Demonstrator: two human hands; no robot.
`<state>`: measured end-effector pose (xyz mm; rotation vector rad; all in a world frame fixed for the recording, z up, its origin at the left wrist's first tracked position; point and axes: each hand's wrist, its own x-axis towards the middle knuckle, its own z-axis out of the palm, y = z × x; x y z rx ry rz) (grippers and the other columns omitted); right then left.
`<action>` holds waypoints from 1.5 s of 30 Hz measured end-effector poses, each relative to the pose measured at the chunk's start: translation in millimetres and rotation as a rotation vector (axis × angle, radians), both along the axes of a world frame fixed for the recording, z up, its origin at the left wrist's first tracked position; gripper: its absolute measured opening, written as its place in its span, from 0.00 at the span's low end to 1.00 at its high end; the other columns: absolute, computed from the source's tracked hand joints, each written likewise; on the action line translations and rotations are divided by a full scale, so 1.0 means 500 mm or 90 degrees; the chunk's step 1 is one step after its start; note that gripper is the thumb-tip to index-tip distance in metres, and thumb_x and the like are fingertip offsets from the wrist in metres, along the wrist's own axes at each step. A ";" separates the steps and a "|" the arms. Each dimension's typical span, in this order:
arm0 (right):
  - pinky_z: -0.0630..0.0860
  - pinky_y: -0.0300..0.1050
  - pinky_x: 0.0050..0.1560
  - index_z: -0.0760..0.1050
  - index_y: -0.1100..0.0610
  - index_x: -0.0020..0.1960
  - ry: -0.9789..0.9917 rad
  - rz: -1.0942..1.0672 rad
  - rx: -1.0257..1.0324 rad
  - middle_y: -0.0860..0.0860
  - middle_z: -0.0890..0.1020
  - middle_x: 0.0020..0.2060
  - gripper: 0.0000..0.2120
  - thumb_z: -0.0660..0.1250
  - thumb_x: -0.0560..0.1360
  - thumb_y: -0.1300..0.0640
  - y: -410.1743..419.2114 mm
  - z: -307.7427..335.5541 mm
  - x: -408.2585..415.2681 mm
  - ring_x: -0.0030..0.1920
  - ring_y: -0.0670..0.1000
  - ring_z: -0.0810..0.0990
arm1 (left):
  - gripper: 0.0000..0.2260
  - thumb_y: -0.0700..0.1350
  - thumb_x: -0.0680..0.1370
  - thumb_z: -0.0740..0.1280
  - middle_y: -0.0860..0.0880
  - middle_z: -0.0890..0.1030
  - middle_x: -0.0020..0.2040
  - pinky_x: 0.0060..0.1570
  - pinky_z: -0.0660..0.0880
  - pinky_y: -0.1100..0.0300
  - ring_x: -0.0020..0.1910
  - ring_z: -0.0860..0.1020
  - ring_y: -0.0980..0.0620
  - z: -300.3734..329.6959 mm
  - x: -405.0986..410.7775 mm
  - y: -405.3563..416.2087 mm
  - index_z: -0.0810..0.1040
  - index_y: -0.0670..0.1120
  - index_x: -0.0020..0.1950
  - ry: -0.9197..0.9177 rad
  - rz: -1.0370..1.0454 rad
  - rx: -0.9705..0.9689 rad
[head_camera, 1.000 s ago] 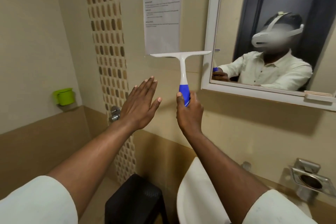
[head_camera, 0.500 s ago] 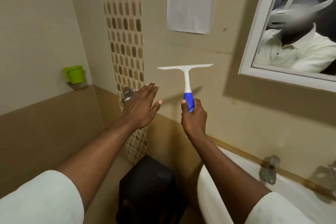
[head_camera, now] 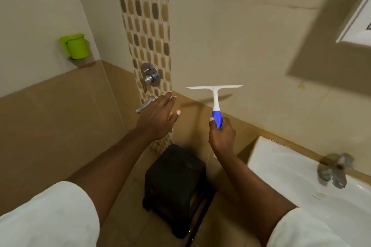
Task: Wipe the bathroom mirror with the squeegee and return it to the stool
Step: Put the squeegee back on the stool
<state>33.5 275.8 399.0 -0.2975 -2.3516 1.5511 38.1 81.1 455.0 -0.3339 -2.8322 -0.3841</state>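
Note:
My right hand (head_camera: 221,136) grips the blue handle of a white squeegee (head_camera: 215,95), held upright with its blade level, away from the wall. The black stool (head_camera: 176,184) stands on the floor directly below and between my hands, its top bare. My left hand (head_camera: 158,116) floats flat with fingers spread, holding nothing, left of the squeegee. Only the white frame corner of the mirror (head_camera: 355,26) shows at the upper right edge.
A white sink (head_camera: 297,182) with a metal tap (head_camera: 333,170) sits at the right. A shower valve (head_camera: 149,76) and lever are on the mosaic tile strip behind my left hand. A green mug (head_camera: 75,46) rests on a small wall ledge at left.
The view has tilted down and left, so the mirror slid almost out of sight and the stool came into fuller view. Both hands lowered with the squeegee toward the stool.

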 end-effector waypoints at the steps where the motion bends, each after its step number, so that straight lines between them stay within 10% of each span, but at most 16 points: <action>1: 0.79 0.56 0.45 0.72 0.59 0.49 -0.012 -0.002 -0.001 0.57 0.78 0.38 0.13 0.62 0.77 0.48 -0.005 -0.015 -0.003 0.39 0.61 0.79 | 0.24 0.54 0.80 0.54 0.45 0.59 0.76 0.72 0.58 0.47 0.75 0.57 0.46 -0.016 -0.004 -0.004 0.60 0.44 0.74 -0.005 -0.002 0.000; 17: 0.71 0.46 0.44 0.69 0.57 0.59 -0.208 0.022 0.009 0.51 0.75 0.43 0.14 0.62 0.78 0.50 -0.067 -0.235 -0.028 0.40 0.51 0.76 | 0.23 0.52 0.81 0.55 0.43 0.61 0.75 0.71 0.59 0.49 0.73 0.60 0.45 -0.244 -0.041 -0.056 0.62 0.42 0.73 -0.167 -0.007 0.032; 30: 0.79 0.58 0.54 0.68 0.57 0.64 -0.467 -0.020 -0.035 0.60 0.79 0.54 0.19 0.63 0.77 0.49 -0.112 -0.461 -0.025 0.52 0.59 0.82 | 0.24 0.51 0.81 0.55 0.44 0.57 0.76 0.72 0.54 0.50 0.75 0.56 0.46 -0.460 -0.023 -0.075 0.58 0.42 0.75 -0.303 0.031 0.053; 45: 0.72 0.54 0.63 0.73 0.63 0.62 -0.464 -0.079 0.091 0.60 0.75 0.59 0.21 0.66 0.75 0.51 -0.165 -0.687 -0.069 0.59 0.58 0.76 | 0.25 0.51 0.81 0.56 0.44 0.56 0.77 0.74 0.50 0.51 0.76 0.53 0.47 -0.688 -0.027 -0.095 0.56 0.44 0.75 -0.385 0.056 0.099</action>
